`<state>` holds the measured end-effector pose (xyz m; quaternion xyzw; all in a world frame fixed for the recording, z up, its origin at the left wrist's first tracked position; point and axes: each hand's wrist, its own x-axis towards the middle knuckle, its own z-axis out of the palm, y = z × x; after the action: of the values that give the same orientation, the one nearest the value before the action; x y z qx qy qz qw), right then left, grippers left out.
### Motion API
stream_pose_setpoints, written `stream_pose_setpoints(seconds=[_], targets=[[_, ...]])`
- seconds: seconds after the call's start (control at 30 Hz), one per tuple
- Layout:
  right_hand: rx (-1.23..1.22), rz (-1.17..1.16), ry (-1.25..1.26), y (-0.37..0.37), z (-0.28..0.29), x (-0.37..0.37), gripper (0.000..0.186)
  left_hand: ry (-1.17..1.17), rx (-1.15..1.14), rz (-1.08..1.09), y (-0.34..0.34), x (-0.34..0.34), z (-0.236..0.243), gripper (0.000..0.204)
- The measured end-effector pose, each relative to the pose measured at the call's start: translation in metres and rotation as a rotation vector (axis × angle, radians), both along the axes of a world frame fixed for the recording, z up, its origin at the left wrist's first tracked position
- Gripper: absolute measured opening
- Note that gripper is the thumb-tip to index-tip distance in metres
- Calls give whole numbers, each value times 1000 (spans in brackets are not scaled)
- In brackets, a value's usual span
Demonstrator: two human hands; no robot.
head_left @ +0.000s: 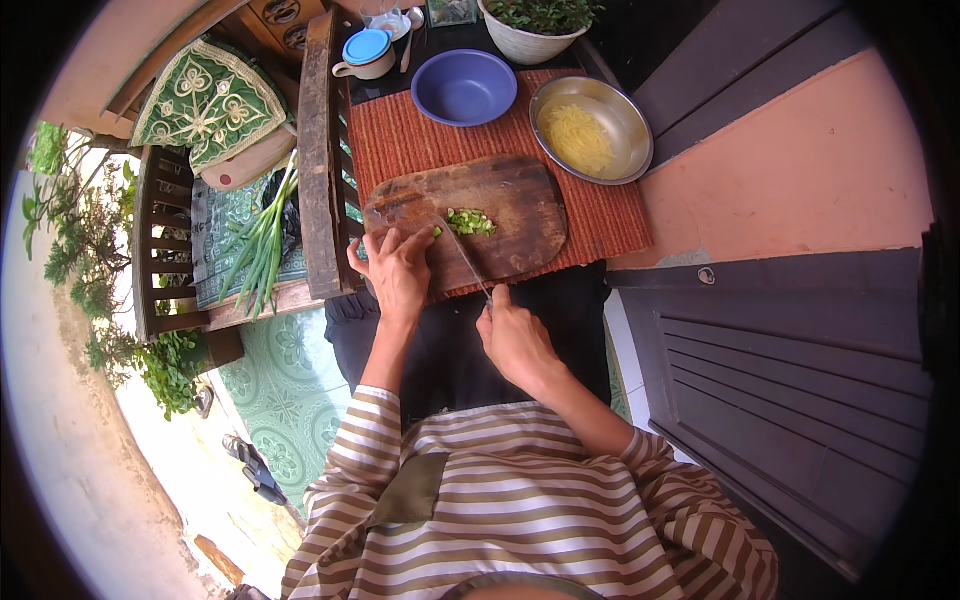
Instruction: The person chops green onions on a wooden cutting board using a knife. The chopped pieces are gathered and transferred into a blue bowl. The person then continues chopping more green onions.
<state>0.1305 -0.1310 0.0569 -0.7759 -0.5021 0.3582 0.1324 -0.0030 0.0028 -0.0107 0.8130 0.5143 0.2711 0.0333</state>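
Observation:
A wooden cutting board lies on an orange woven mat. Chopped pale green pieces sit on the board, right of a knife blade. My right hand is closed on the knife's handle, with the blade angled up and left. My left hand has its bent fingertips pressed on the board just left of the blade, at a small green piece that the fingertips partly hide.
A blue bowl and a steel bowl holding yellow shreds stand behind the board, near a lidded mug and potted plant. Long green onions lie on a bench at left. A dark door panel borders the right.

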Motion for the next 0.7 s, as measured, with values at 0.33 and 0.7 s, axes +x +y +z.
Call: stream_pose_setpoints(seconds=[0.33, 0.7], targets=[[-65, 47, -47, 0, 7, -2, 29, 46, 18, -25, 0, 3, 4, 25], [-114, 75, -105, 12, -3, -3, 14, 63, -6, -11, -1, 4, 6, 31]])
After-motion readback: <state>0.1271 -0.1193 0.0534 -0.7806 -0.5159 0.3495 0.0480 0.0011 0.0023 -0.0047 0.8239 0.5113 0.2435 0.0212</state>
